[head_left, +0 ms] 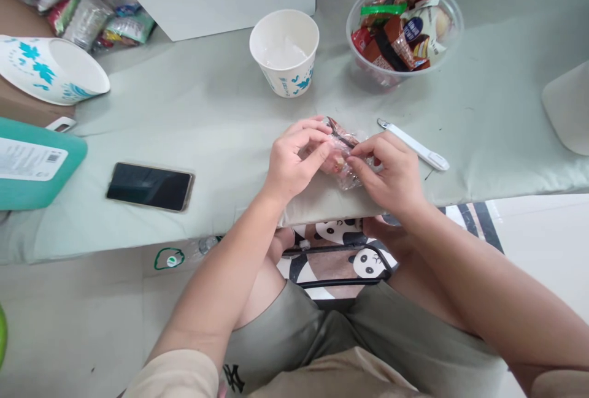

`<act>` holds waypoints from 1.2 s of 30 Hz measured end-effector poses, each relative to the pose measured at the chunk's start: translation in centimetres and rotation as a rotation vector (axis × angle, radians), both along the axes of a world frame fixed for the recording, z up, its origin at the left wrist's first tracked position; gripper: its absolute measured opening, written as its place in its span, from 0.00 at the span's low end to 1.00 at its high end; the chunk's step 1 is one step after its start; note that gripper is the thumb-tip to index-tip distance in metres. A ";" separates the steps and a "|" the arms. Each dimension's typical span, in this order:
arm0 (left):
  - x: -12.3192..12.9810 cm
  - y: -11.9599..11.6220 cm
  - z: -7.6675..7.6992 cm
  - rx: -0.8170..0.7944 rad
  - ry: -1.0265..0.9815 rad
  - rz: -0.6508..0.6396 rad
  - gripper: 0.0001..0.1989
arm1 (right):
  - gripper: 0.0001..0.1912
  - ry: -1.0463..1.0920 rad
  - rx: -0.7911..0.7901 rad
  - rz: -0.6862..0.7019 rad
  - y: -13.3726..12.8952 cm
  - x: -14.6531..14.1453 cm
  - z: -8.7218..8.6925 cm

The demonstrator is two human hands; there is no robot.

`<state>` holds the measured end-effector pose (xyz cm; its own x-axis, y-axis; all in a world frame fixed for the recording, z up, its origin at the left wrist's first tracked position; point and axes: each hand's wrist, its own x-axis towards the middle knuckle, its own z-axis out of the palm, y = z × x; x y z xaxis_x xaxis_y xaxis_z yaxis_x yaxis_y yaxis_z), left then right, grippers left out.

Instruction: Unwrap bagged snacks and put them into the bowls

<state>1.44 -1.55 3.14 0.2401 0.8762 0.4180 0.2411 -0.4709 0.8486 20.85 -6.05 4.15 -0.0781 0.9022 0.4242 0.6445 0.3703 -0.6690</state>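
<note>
So it's a table (221, 134) under a pale green cloth, kinda wrinkly along the front edge. There's 1 dark-screened phone (151, 186) lying flat on the left, near a teal container (41, 162). Toward the back, 1 white paper cup (285, 54) with blue leaf prints stands upright, and right of it sits 1 clear round bowl (453, 30) full of wrapped snacks (398, 33). 1 white utility knife (416, 145) lies angled in front of the bowl.
</note>
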 end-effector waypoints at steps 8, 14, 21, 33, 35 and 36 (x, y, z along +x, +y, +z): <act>-1.8 1.9 -0.6 -0.262 -0.236 0.267 0.17 | 0.04 0.025 -0.036 -0.048 0.0 0.4 0.4; -4.2 3.4 -2.3 -0.422 -0.296 0.335 0.21 | 0.06 0.038 -0.067 0.104 0.3 1.6 0.9; -5.0 3.7 -2.6 -0.359 -0.223 0.322 0.29 | 0.03 -0.022 0.004 -0.063 0.6 2.8 0.6; -5.5 3.6 -2.4 -0.328 -0.125 0.317 0.19 | 0.08 0.010 -0.124 -0.048 0.7 3.7 0.3; -5.8 3.6 -2.3 -0.302 -0.114 0.345 0.15 | 0.08 0.003 -0.094 -0.028 0.8 4.1 0.4; -5.9 3.6 -2.1 -0.284 -0.100 0.351 0.13 | 0.08 -0.008 -0.073 -0.004 0.9 4.3 0.5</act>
